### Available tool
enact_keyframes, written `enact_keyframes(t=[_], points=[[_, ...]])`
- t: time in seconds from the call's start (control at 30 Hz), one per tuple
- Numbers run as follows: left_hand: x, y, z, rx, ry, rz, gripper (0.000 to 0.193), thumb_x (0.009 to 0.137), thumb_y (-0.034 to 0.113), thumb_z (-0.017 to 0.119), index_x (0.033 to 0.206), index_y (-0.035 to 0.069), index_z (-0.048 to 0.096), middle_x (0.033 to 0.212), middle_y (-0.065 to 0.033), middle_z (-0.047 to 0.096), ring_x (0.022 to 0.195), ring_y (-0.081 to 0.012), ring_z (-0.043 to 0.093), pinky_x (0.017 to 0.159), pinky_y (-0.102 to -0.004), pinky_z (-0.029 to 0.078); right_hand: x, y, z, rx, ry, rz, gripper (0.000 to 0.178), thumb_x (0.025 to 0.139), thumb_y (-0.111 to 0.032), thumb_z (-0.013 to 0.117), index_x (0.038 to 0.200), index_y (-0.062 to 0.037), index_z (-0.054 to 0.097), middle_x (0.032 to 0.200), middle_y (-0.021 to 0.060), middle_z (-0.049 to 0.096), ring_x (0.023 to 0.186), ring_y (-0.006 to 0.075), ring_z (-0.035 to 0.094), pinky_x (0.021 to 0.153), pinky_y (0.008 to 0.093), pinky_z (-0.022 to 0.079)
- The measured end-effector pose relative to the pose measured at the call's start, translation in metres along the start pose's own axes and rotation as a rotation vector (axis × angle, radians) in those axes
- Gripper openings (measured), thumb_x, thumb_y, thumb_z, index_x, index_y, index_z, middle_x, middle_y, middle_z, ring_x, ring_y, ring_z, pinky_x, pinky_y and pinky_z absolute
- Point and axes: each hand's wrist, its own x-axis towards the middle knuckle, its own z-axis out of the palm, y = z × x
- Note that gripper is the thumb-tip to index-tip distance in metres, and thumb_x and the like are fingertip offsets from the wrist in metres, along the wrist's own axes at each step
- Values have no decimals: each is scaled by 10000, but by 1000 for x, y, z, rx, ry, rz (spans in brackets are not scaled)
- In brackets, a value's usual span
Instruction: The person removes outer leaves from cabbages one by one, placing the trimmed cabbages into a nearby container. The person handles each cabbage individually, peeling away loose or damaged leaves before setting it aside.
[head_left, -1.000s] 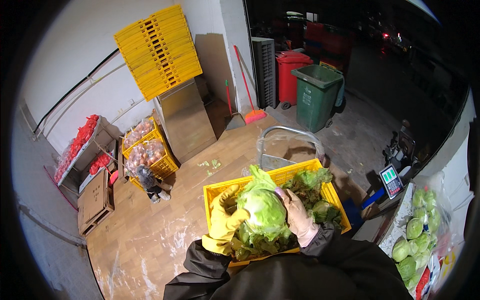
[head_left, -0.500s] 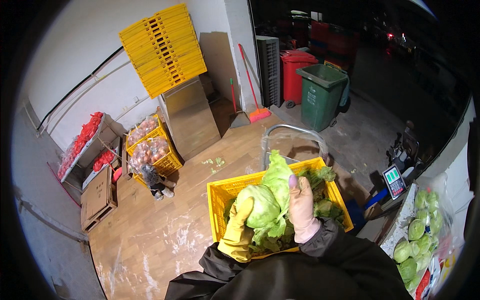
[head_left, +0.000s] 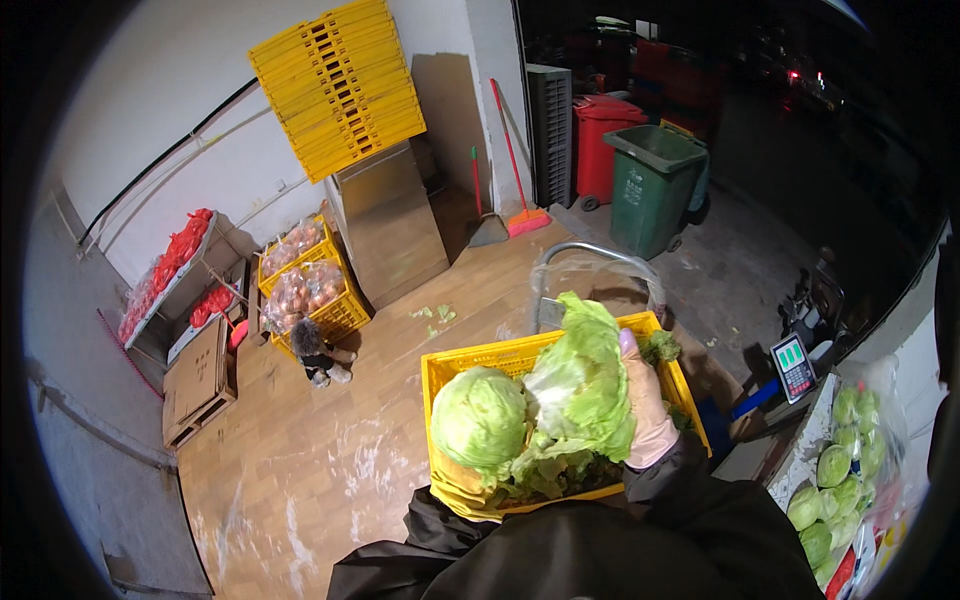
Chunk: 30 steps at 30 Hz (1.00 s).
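A round pale-green lettuce head (head_left: 480, 418) rests in my left hand (head_left: 462, 494), which wears a yellow glove and is mostly hidden beneath it. In a pinkish glove, my right hand (head_left: 648, 405) grips loose outer lettuce leaves (head_left: 585, 375), separated from the head at the top. Both are held over a yellow plastic crate (head_left: 500, 355). More leafy trimmings (head_left: 560, 475) lie inside the crate, below my hands.
Behind the crate stands a curved metal handle (head_left: 600, 250). To the right are a scale display (head_left: 793, 365) and bagged lettuces (head_left: 835, 465). A small dog (head_left: 318, 352) stands by yellow crates (head_left: 345, 312) of bagged produce. A green bin (head_left: 650, 195) stands farther back.
My right hand has moved right, pulling the leaves away from the lettuce head. My left hand has turned and lowered slightly, so the head now covers its fingers.
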Motion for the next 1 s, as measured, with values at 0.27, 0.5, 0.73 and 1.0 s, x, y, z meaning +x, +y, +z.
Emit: enact_keyframes(t=[0.27, 0.5, 0.73, 1.0], points=[[-11, 15, -7, 33, -33, 135, 518, 956, 278, 586, 1404, 74, 425, 1270, -150, 585, 1204, -285, 553, 1050, -449, 459, 6, -11, -12, -1632, 353, 58, 802, 988, -621, 379, 1479, 12, 338, 1474, 244, 422, 1395, 343, 387, 1149, 458, 323], [9, 4, -16, -276, -211, 155, 629, 991, 509, 454, 1475, 114, 377, 1495, -149, 418, 1350, -305, 450, 1123, -460, 395, -2, 15, 27, -1989, -541, -750, 1042, 704, -385, 840, 1557, -231, 263, 1636, 85, 147, 1502, 380, 83, 1225, 477, 156], [16, -6, 6, -219, -337, 64, 591, 1041, 463, 408, 1504, 108, 314, 1485, -118, 423, 1345, -271, 458, 1081, -402, 443, 12, 20, 51, -1458, -729, -879, 453, 881, -233, 707, 1303, -112, 598, 1378, 93, 568, 1365, 297, 424, 1158, 402, 299], [12, -19, 5, 534, 38, 28, 712, 872, 208, 774, 1423, -10, 380, 1264, -98, 595, 1039, -149, 629, 934, -294, 510, 31, 61, -7, -652, 230, -345, 298, 1042, -221, 515, 1227, 0, 591, 1020, 23, 647, 858, 113, 536, 798, 275, 472]])
